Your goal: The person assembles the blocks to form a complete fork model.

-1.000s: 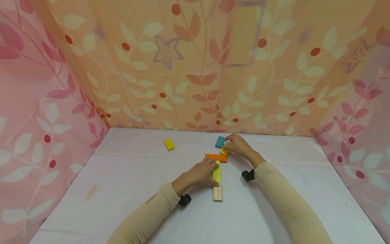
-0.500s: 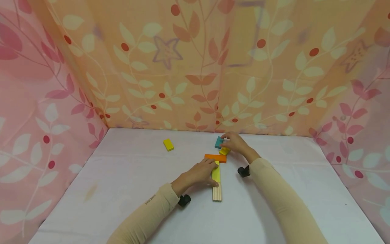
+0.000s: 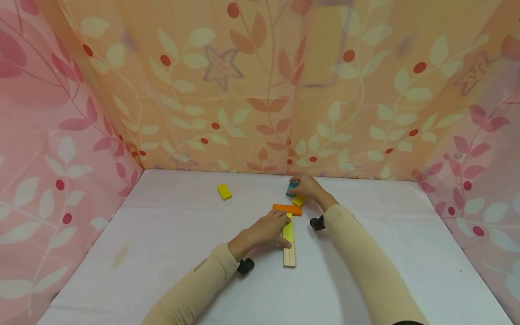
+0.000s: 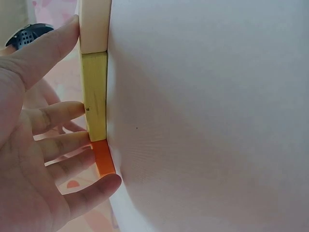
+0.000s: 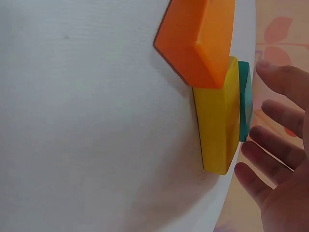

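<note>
In the head view, my left hand point(image 3: 264, 230) rests along a row of blocks, its fingers fairly straight. Its thumb touches the plain wooden block point(image 4: 94, 24) and its fingertips meet the light yellow block point(image 4: 96, 96) and the orange block point(image 4: 103, 158). That orange block lies crosswise at the row's far end. My right hand point(image 3: 308, 187) reaches over the teal block point(image 5: 245, 99), partly covering it in the head view. Spread fingers hover close to the teal block in the right wrist view; contact is unclear. A darker yellow block point(image 5: 217, 125) lies between orange and teal.
Another yellow block point(image 3: 224, 192) lies alone on the white tablecloth point(image 3: 170, 234), left of the others. Patterned curtains point(image 3: 260, 113) enclose the table at the back and both sides. Small black cameras point(image 3: 245, 266) are worn at the wrists.
My right hand has moved left and slightly away from me, from the darker yellow block to over the teal one. The left hand and the blocks stay in place.
</note>
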